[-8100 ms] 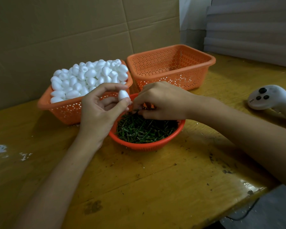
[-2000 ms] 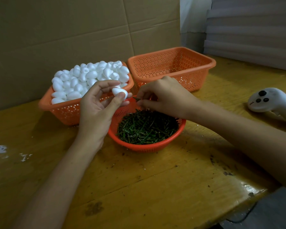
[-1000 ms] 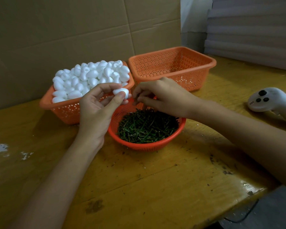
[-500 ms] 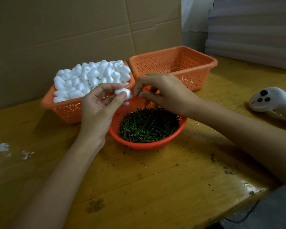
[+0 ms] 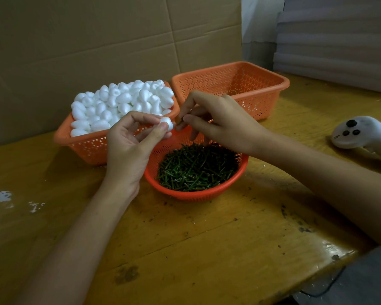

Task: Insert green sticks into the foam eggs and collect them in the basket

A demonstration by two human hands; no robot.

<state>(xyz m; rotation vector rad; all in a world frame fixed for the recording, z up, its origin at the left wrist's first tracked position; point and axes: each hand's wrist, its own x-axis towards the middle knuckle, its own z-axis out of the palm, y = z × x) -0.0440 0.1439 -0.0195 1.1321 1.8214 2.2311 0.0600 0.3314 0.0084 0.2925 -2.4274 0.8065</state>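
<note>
My left hand (image 5: 128,148) pinches a white foam egg (image 5: 167,123) between thumb and fingers, above the far rim of a round orange bowl (image 5: 191,195) full of short green sticks (image 5: 196,170). My right hand (image 5: 220,122) pinches a small green stick (image 5: 179,123) whose tip meets the egg's right side. An orange basket (image 5: 90,146) at the back left is heaped with white foam eggs (image 5: 121,102). A second orange basket (image 5: 253,102) stands at the back right; no egg shows inside it.
A white handheld controller (image 5: 361,133) lies at the right on the yellow wooden table (image 5: 196,238). A cardboard wall (image 5: 97,40) stands behind the baskets. The table's front right edge drops off near my right forearm. White flecks mark the table at the far left.
My right hand lifted out of the stick bowl and brought a stick up to the egg. My left hand kept holding the egg in about the same place.
</note>
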